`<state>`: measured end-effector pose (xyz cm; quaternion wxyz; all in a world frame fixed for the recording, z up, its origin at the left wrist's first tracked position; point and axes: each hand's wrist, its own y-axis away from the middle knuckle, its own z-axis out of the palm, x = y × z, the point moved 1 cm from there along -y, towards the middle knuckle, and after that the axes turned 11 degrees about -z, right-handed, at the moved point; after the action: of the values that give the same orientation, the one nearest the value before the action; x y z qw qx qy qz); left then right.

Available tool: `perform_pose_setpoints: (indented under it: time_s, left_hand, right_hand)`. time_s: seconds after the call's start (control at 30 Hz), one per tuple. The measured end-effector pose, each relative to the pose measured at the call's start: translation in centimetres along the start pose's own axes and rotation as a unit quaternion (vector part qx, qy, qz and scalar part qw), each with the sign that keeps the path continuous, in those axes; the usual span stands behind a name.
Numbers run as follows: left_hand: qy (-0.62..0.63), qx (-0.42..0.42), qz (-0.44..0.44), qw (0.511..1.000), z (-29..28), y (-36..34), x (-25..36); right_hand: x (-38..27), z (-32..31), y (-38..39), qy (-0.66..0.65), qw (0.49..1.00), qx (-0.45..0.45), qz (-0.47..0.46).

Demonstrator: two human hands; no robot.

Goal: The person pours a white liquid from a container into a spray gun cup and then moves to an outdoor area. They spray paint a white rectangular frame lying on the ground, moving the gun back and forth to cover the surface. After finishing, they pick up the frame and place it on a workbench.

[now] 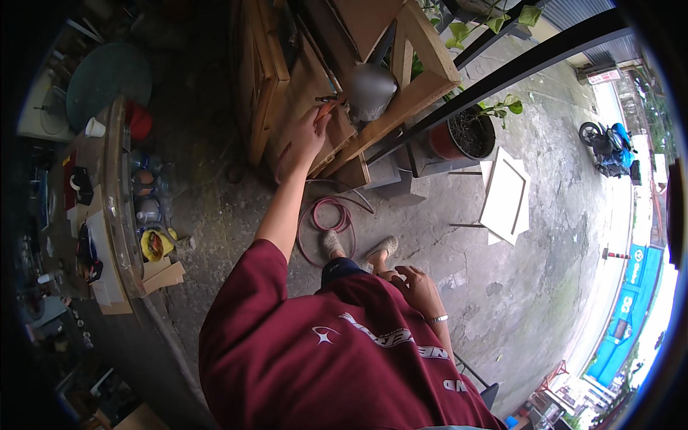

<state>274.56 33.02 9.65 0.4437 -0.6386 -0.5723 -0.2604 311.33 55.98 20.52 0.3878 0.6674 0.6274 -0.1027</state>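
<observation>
My left hand [309, 134] is stretched far forward among the wooden frames, its fingers closed round a small dark metal tool [327, 99]. Just right of this tool is a rounded grey cup [370, 87], blurred; whether the two are joined I cannot tell. A reddish hose [281, 163] passes behind my left wrist, and more of that hose lies coiled on the floor by my feet. Low in front of my body, my right hand [416, 288] hangs with bent fingers slightly apart and nothing visible in them. A silver band circles that wrist.
Wooden frames [408, 122] and boards lean ahead, beside a black metal rail [530, 72]. At right, a potted plant [462, 135] and a white panel [505, 197] on a stand; farther off, a blue motorcycle [609, 149]. A cluttered table [118, 215] stands at left.
</observation>
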Motion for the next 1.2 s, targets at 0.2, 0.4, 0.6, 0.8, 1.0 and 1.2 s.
perform_pose_setpoints:
  time_s: [0.2, 0.4, 0.6, 0.8, 1.0, 1.2]
  left_hand:
    - [-0.052, 0.076, -0.040, 0.995, 1.5, -0.3, 0.2]
    - [-0.028, 0.111, -0.032, 0.993, 2.0, -1.7, 1.2]
    - [-0.068, 0.066, -0.009, 0.995, 2.7, -3.2, -2.1]
    - [-0.021, 0.004, -0.084, 0.996, 1.9, -3.5, -1.1]
    - [0.040, 0.003, -0.080, 0.996, 1.7, -3.7, -1.6]
    - [0.035, 0.010, -0.020, 0.999, 1.2, -2.6, -0.2]
  right_hand:
    - [1.4, -0.1, 0.3, 0.028, 1.000, 0.011, -0.007]
    - [2.4, -0.1, 1.3, -0.003, 1.000, 0.014, 0.027]
    - [2.6, 0.2, 1.3, 0.010, 0.999, -0.005, 0.040]
    - [3.3, 0.1, 1.4, 0.002, 1.000, 0.009, 0.028]
    - [3.1, -0.6, 1.6, 0.003, 0.999, -0.001, 0.033]
    - [3.8, -0.3, 2.1, -0.007, 1.000, 0.009, 0.023]
